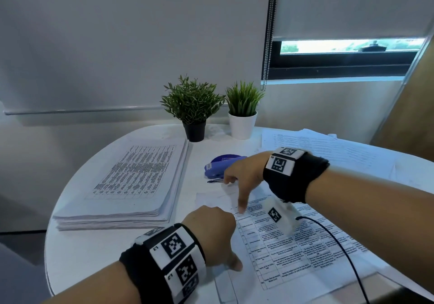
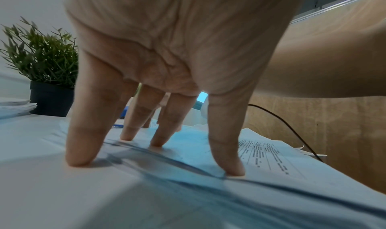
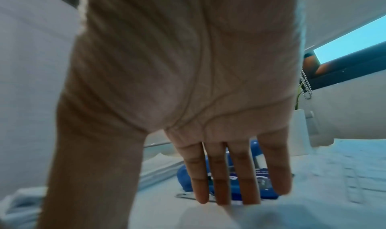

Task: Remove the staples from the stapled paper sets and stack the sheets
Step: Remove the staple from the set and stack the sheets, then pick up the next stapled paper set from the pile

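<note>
The printed paper set (image 1: 293,240) lay directly beneath both hands; a slip of the left hand (image 1: 211,235) could have let the sheets shift and tear at the stapled corner. Its straight, spread fingers (image 2: 83,150) pressed the paper, grasping nothing. The right hand (image 1: 244,174) hovered with fingers extended and empty, the blue stapler (image 3: 229,179) just beyond its fingertips.

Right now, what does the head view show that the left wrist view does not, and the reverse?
Only the head view shows the tall paper stack in full, the white-potted plant, the blue stapler in full and the right hand reaching towards it. Only the left wrist view shows the left hand's straight fingertips pressing the printed sheets flat. Both show the black-potted plant, the black cable and the white table.
</note>
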`<action>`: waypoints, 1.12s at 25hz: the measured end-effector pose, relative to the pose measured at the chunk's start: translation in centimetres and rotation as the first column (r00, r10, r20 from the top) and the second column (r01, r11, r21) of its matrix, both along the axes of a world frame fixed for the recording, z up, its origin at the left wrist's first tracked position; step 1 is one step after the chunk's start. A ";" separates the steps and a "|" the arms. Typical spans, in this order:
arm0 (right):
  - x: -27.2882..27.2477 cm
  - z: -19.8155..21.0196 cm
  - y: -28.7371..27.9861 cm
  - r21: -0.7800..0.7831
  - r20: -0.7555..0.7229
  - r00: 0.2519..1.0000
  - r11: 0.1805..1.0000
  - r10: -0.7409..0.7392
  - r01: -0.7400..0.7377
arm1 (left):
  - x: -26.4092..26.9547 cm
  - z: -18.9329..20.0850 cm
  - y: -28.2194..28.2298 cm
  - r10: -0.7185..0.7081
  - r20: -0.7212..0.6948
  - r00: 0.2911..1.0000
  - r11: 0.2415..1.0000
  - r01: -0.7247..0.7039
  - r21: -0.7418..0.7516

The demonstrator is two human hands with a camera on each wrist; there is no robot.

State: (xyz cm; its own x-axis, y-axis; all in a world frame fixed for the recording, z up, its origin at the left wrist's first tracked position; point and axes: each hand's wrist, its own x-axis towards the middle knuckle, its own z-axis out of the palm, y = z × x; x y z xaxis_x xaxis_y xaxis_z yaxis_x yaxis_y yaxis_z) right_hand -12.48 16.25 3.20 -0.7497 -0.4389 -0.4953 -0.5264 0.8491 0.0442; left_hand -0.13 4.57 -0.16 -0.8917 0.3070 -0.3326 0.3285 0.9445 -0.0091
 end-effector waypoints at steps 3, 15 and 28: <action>0.1 -0.7 0.4 0.099 -0.009 1.000 0.995 -0.021 0.021 | 0.0 -0.1 0.0 0.015 -0.009 1.000 1.000 -0.015 0.021; -0.6 -2.4 -1.3 0.073 -0.048 0.998 0.997 0.031 -0.027 | 0.7 0.0 -0.1 0.075 -0.046 0.996 0.997 -0.074 0.030; 0.8 4.2 4.1 -0.702 -0.181 0.962 0.712 -0.205 0.020 | 0.9 0.1 -5.0 0.450 -0.225 0.865 0.707 -0.191 0.681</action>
State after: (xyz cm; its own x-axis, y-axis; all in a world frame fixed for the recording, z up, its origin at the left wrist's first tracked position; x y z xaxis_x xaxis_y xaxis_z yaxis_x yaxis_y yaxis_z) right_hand -11.68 20.38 7.42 -0.8651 -0.4911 0.1021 -0.4770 0.7426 -0.4701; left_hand 0.80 -0.46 -0.04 -0.9841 -0.0023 0.1775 0.0996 0.8205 0.5628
